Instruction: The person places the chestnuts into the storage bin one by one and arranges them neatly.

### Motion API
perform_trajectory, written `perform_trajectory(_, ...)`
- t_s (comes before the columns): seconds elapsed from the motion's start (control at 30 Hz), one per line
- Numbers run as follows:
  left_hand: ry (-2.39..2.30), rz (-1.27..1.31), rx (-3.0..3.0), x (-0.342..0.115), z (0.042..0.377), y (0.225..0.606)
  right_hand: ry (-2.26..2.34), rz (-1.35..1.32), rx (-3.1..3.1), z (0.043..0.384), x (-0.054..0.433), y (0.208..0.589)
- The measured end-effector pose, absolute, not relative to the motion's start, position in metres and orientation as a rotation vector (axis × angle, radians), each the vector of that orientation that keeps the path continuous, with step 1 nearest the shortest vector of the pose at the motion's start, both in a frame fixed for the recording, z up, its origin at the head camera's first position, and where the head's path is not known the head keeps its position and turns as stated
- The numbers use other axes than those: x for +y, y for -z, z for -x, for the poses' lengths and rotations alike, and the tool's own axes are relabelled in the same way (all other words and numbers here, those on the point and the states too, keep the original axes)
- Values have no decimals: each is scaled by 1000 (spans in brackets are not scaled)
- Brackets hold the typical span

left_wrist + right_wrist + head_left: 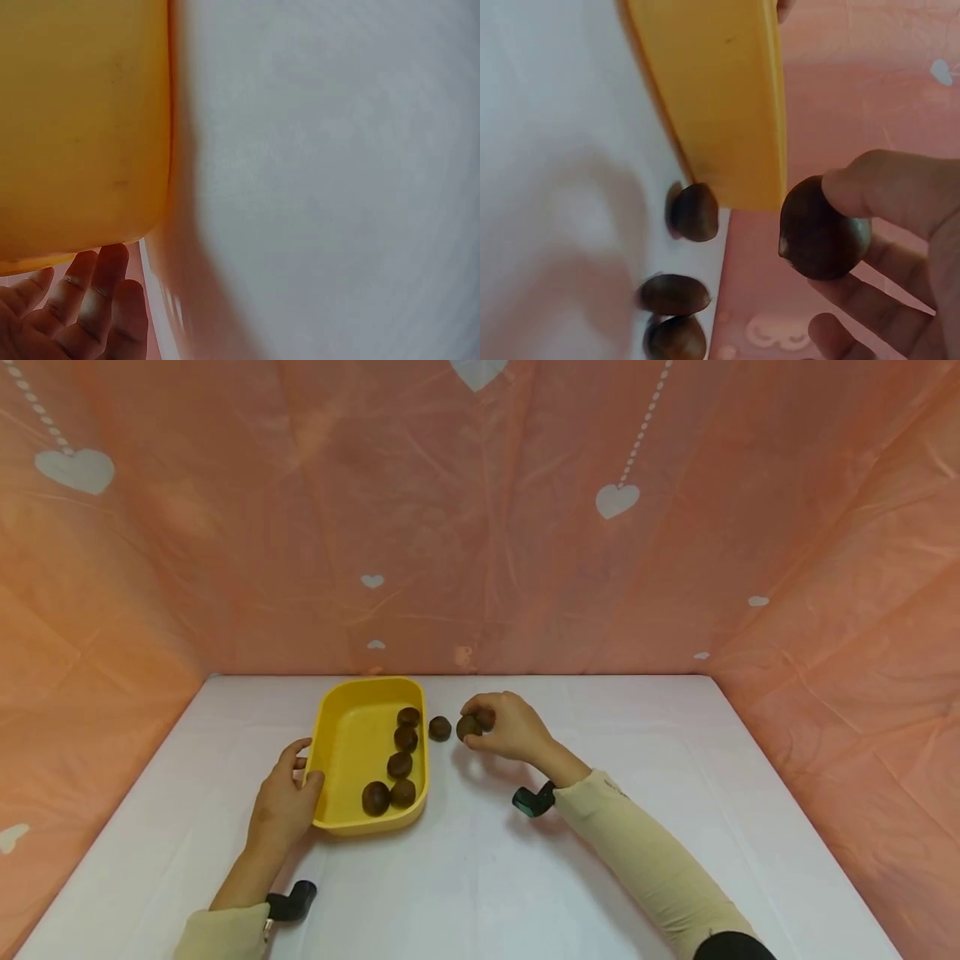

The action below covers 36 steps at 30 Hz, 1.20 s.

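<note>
A yellow plastic tray [347,735] stands on the table with several brown chestnuts [400,766] along its right side and near corner. My left hand [281,806] holds the tray's left edge, thumb at the rim and fingers [97,300] against the outer wall. Just right of the tray, my right hand [512,727] pinches a chestnut [825,229] between thumb and fingers, raised off the table. Below it in the right wrist view, one loose chestnut [695,212] lies close to the tray wall, and two more chestnuts [673,294] lie side by side.
The white tabletop [600,877] spreads around the tray and hands. An orange cloth with pale hearts [480,568] hangs behind and at both sides. A dark wrist-worn device [534,800] sits at the right wrist, another dark device [294,902] at the left.
</note>
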<state>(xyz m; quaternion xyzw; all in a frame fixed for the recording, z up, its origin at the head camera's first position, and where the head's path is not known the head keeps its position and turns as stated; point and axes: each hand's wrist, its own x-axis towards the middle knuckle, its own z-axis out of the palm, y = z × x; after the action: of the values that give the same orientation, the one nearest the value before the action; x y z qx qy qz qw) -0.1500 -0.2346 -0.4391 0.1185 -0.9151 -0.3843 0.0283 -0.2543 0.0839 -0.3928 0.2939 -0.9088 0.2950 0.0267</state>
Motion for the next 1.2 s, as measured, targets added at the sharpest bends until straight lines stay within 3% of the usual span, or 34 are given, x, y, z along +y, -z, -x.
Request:
perform_trajectory(0.7,1203,-373,-2832,-235,147,442,-1066,-1100,-2729,234,26,384)
perform_trajectory(1.2,1199,-386,-2841,-240,145,442,-979,-1212,-2771,231,-20,403)
